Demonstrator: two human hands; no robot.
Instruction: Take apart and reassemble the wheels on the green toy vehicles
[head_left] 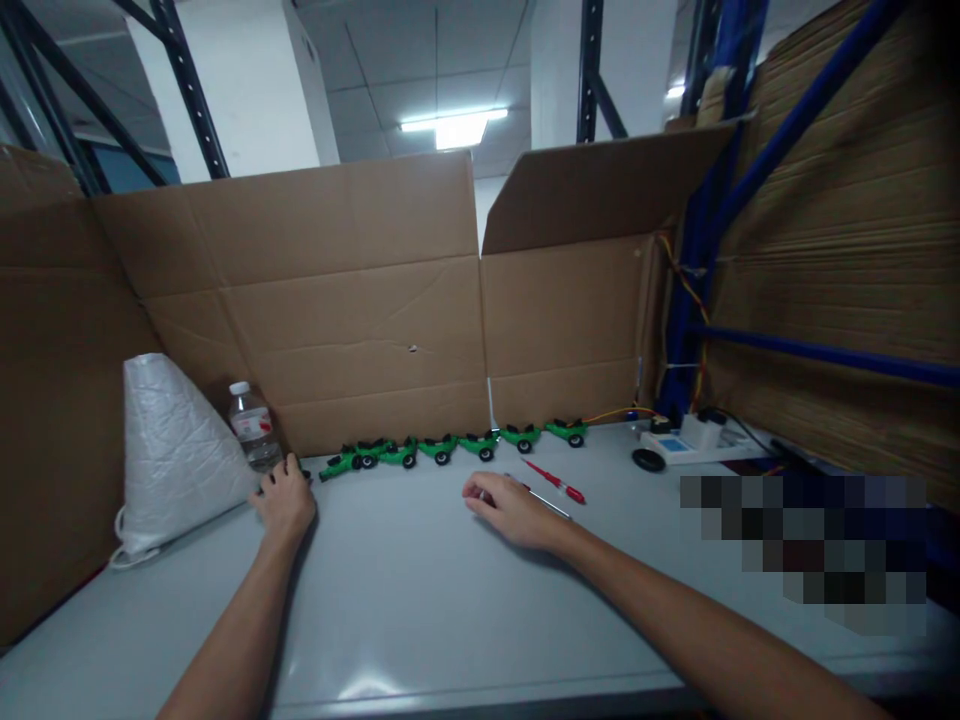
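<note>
My left hand reaches to the left end of a row, its fingers bent and spread on the table. A small dark piece shows beside its fingertips; I cannot tell whether they touch it. Several small green toy vehicles with black wheels stand in a line along the back. My right hand rests on the table in front of that line, fingers curled together; whatever they hold, if anything, is hidden. Behind its wrist lies a thin silver rod, partly covered. A red screwdriver lies just beyond.
A clear water bottle and a silvery padded bag stand at the left. Cardboard walls enclose the grey table. A white power strip with cables sits right, by a blue rack post.
</note>
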